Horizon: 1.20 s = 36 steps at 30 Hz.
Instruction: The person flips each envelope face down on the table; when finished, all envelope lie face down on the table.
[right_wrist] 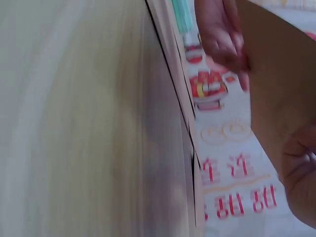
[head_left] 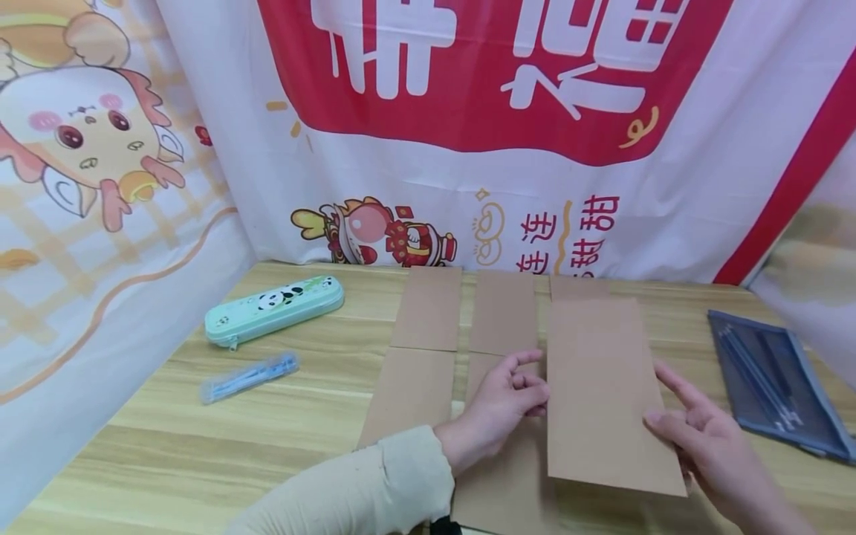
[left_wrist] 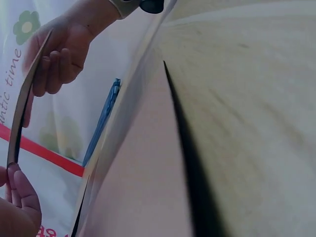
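A plain brown cardboard sheet [head_left: 605, 394] is held up in front of me, tilted over the table. My right hand [head_left: 709, 438] grips its right edge, thumb on the upper face and fingers beneath. At the left edge my left hand [head_left: 501, 405] pinches the sheet with curled fingertips, one finger pointing away. The left wrist view shows the sheet [left_wrist: 22, 108] nearly edge-on, spanning from one hand to the other. Below, more cardboard pieces [head_left: 428, 308] lie on the table in columns, some partly hidden by my left arm and the raised sheet.
A mint panda pencil case [head_left: 274, 308] and a clear packet of blue pens [head_left: 249, 377] lie at left on the wood-grain table [head_left: 160, 453]. At right is a dark blue mesh pouch [head_left: 779, 383] with pens inside. Printed cloth [head_left: 414, 171] hangs behind the table.
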Each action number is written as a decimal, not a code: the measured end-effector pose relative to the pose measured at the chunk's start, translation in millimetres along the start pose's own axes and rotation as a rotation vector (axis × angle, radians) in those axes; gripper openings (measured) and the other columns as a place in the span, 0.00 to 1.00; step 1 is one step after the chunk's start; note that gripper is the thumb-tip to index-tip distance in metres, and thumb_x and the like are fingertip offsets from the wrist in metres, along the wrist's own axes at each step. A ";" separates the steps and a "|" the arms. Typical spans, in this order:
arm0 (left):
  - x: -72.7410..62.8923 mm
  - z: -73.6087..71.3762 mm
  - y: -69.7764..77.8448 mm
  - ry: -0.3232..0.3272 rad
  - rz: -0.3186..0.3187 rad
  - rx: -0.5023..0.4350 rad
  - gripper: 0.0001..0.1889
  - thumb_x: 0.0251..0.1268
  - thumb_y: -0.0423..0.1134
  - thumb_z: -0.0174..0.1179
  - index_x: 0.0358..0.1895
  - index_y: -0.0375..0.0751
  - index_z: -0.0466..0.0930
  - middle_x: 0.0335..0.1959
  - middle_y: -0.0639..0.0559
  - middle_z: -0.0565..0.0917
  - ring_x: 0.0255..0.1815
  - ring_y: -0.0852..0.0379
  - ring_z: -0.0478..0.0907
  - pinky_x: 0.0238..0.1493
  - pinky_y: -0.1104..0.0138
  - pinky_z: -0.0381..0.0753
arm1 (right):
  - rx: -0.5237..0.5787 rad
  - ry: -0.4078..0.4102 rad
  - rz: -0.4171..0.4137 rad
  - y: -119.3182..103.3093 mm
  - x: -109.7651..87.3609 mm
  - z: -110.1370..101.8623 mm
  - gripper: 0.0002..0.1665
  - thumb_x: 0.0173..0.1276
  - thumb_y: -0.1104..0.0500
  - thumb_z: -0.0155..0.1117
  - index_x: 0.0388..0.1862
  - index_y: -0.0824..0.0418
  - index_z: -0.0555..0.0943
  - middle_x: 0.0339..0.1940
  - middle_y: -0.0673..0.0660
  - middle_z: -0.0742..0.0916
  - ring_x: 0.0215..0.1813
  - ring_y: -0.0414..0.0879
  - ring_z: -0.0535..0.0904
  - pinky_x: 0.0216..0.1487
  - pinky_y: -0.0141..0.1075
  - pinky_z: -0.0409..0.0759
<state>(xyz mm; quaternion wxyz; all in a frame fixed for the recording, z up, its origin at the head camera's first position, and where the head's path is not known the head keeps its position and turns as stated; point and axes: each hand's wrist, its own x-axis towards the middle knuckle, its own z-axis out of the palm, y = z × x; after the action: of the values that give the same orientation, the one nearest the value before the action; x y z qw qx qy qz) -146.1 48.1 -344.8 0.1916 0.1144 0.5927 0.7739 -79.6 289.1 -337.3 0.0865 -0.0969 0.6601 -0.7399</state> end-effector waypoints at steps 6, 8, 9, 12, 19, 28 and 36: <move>-4.2 5.5 1.2 -0.051 -0.059 0.232 0.31 0.54 0.21 0.56 0.64 0.38 0.63 0.23 0.52 0.79 0.23 0.62 0.75 0.29 0.70 0.81 | -0.287 -0.126 0.391 -6.8 -2.5 -26.4 0.47 0.73 0.56 0.46 0.71 0.61 0.24 0.18 0.44 0.73 0.16 0.38 0.65 0.17 0.33 0.73; -5.5 10.0 1.5 -0.065 -0.079 0.300 0.34 0.52 0.20 0.56 0.66 0.37 0.61 0.22 0.50 0.81 0.20 0.61 0.76 0.27 0.71 0.81 | -0.271 -0.177 0.463 -6.4 -4.1 -33.6 0.48 0.74 0.55 0.46 0.69 0.63 0.21 0.19 0.45 0.74 0.16 0.37 0.68 0.19 0.31 0.74; -6.1 12.3 1.4 -0.070 -0.091 0.319 0.35 0.52 0.20 0.56 0.67 0.35 0.60 0.22 0.49 0.81 0.20 0.61 0.76 0.27 0.71 0.81 | -0.259 -0.197 0.493 -5.9 -5.2 -36.4 0.49 0.74 0.55 0.45 0.69 0.63 0.20 0.20 0.46 0.75 0.17 0.37 0.69 0.19 0.30 0.74; -7.7 18.8 -0.4 -0.063 -0.122 0.363 0.36 0.50 0.19 0.57 0.67 0.33 0.58 0.21 0.47 0.82 0.18 0.60 0.76 0.25 0.71 0.81 | -0.239 -0.239 0.520 -3.0 -8.1 -42.0 0.49 0.74 0.55 0.45 0.68 0.64 0.19 0.19 0.48 0.76 0.17 0.38 0.70 0.19 0.29 0.73; -8.3 28.8 -7.5 -0.042 -0.194 0.463 0.36 0.45 0.20 0.59 0.64 0.32 0.63 0.16 0.49 0.81 0.14 0.59 0.73 0.20 0.71 0.77 | -0.071 -0.348 0.569 3.4 -15.6 -48.6 0.49 0.75 0.59 0.42 0.63 0.62 0.13 0.19 0.47 0.77 0.16 0.37 0.68 0.18 0.27 0.66; -7.2 30.8 -11.4 -0.084 -0.257 0.572 0.39 0.43 0.22 0.62 0.66 0.35 0.63 0.15 0.50 0.80 0.13 0.59 0.74 0.16 0.73 0.72 | -0.141 -0.328 0.602 11.8 -16.3 -51.6 0.51 0.73 0.58 0.45 0.64 0.64 0.14 0.20 0.49 0.77 0.16 0.38 0.67 0.19 0.28 0.67; -4.0 29.3 -9.7 -0.090 -0.281 0.604 0.38 0.42 0.22 0.63 0.65 0.37 0.65 0.15 0.49 0.81 0.14 0.58 0.76 0.22 0.74 0.75 | -0.175 -0.286 0.631 15.5 -15.7 -46.6 0.54 0.71 0.57 0.50 0.64 0.68 0.17 0.17 0.49 0.77 0.16 0.37 0.70 0.19 0.27 0.70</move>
<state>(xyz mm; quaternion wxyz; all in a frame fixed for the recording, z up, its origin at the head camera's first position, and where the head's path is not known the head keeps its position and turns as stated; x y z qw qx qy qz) -129.1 74.1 -346.0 0.2799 0.1171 0.7962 0.5235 -76.5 336.1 -358.3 0.3936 0.0019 0.6995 -0.5965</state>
